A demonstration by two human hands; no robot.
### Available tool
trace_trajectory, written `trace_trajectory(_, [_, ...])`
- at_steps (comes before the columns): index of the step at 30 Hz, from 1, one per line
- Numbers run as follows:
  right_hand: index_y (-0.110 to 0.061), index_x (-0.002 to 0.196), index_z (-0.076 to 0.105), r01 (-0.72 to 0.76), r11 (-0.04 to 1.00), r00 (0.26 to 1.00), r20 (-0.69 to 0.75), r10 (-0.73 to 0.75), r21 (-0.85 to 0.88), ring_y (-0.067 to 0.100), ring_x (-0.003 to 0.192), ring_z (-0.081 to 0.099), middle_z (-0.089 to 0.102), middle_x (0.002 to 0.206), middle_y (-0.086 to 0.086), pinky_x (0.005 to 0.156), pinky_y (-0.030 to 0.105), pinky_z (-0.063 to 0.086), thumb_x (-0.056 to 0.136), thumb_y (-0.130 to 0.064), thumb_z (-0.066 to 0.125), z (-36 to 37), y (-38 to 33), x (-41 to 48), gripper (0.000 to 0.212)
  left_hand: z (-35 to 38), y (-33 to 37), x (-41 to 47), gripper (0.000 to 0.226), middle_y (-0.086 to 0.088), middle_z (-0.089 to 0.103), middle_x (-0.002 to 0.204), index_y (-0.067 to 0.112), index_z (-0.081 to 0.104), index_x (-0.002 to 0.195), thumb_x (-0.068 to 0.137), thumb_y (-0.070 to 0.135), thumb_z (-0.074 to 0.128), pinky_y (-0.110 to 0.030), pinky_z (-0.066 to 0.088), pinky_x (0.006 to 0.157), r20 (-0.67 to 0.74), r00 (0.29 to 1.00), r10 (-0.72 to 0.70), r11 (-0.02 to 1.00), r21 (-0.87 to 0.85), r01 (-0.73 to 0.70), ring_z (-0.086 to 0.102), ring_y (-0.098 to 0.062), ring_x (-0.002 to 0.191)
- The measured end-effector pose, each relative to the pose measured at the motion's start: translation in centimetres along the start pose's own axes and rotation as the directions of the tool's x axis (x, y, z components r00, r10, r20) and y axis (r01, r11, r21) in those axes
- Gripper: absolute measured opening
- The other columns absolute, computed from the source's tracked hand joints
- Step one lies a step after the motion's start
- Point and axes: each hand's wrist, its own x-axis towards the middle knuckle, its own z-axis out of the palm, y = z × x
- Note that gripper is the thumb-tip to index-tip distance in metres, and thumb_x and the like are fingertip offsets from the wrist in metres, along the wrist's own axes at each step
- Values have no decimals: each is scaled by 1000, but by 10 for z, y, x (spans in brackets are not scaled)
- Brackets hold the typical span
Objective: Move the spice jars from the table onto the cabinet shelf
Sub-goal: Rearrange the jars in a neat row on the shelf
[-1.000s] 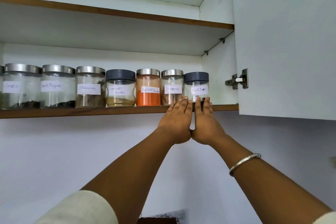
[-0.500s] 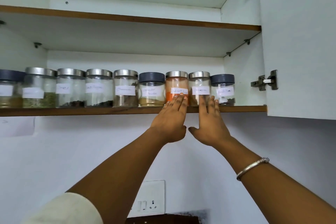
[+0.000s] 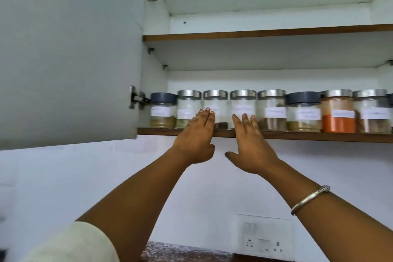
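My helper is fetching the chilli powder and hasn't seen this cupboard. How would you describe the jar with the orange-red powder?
Look in the open wall cabinet at the lower shelf, where a row of labelled jars stands. The orange-red jar is towards the right, just right of a dark-lidded jar. It alone holds bright orange-red powder, under a silver lid.

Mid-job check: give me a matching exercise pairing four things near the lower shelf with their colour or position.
Things:
1. leftmost jar
2. orange powder jar
3. bangle
4. left hand

Descriptions:
A. silver lid, right part of the row
B. flat, fingers in front of the jars
C. dark lid, beside the door hinge
D. on the right wrist

Pairs: 1-C, 2-A, 3-D, 4-B
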Motion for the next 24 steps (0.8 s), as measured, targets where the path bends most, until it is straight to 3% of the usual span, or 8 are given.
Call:
trace_trajectory(8, [-16,149,5,17,998,999,-50,-14,62,26,145,-4,3,158,9,116,38,11,86,-37,61,29,-101,38,87,-36,-103,-24,77,-10,-1,158,7,0,148,90,20,49,-33,8,116,21,998,-63,998,-6,63,-2,-22,146])
trace_trajectory(11, [-10,148,15,8,999,994,-105,-3,39,26,144,11,15,156,11,114,37,18,89,-27,55,25,-111,52,73,-49,-120,-14,70,-11,1,158,6,3,148,92,18,43,-33,9,116,15,997,-72,996,-59,73,1,-23,146])
trace_trajectory(15, [-6,143,26,-12,1000,991,-133,11,-2,29,134,30,29,148,13,105,35,31,89,-17,54,10,-114,77,61,-66,-127,8,71,-14,13,156,3,14,147,87,9,52,-35,18,115,-13,994,-105,989,-103,103,11,-25,144])
trace_trajectory(16, [-6,142,28,-15,1000,991,-134,13,-9,30,133,33,29,147,12,104,36,33,89,-16,54,6,-114,84,60,-70,-128,16,62,-16,24,152,2,26,142,85,4,52,-35,26,111,-38,993,-115,988,-108,110,22,-28,141])
trace_trajectory(18, [-6,141,30,-5,999,989,-145,-1,-38,31,131,36,31,147,12,101,36,36,87,-12,55,0,-114,99,60,-80,-130,31,30,-18,46,128,1,47,114,85,3,52,-36,42,87,-106,987,-119,989,-103,108,46,-33,117])
trace_trajectory(20, [-6,142,29,13,995,989,-146,-27,-95,32,130,37,33,145,13,101,38,36,84,-5,53,-6,-115,113,63,-88,-131,45,16,-16,52,106,2,48,97,87,11,57,-32,40,67,-121,987,-110,994,-38,106,50,-29,92])
trace_trajectory(21, [-6,142,30,17,992,989,-143,-35,-124,33,128,38,35,144,14,101,38,36,82,-3,52,-9,-115,121,64,-90,-132,53,18,-15,53,103,1,50,97,87,12,59,-31,39,64,-106,988,-110,994,-2,110,50,-28,89])
trace_trajectory(24, [-5,136,38,23,986,994,-97,-40,-162,35,123,42,41,138,17,98,39,38,83,-2,47,-13,-117,140,54,-87,-138,73,34,-17,56,122,1,54,120,87,8,57,-36,47,84,-53,985,-164,985,36,166,55,-32,107])
